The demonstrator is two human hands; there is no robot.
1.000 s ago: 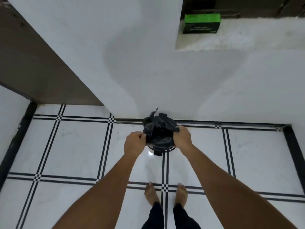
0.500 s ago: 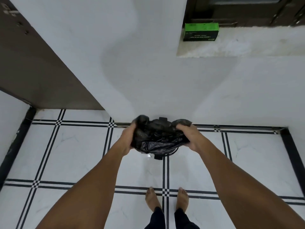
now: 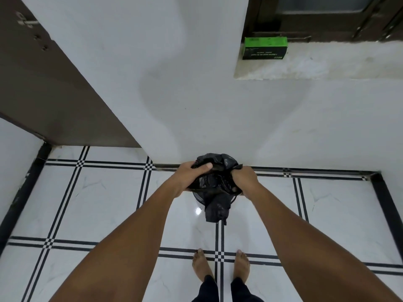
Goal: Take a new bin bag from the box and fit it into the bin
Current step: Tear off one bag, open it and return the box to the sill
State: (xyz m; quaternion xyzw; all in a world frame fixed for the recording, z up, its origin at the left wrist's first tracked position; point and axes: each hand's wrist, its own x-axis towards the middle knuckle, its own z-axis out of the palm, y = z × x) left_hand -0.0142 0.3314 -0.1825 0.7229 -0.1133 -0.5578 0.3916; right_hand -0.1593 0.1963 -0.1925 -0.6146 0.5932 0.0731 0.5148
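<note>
At the centre of the frame, the left hand [image 3: 194,174] and right hand [image 3: 245,182] each grip the black bin bag [image 3: 214,182], bunched over the mostly hidden bin [image 3: 199,198]. The bag is out of the green box [image 3: 265,48] at upper right; spreading it over the rim remains.

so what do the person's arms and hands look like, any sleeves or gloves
Both forearms are bare right up to the frame edge, with no sleeve in view. The left hand and right hand wear no gloves, and no rings, watch or bands show.
</note>
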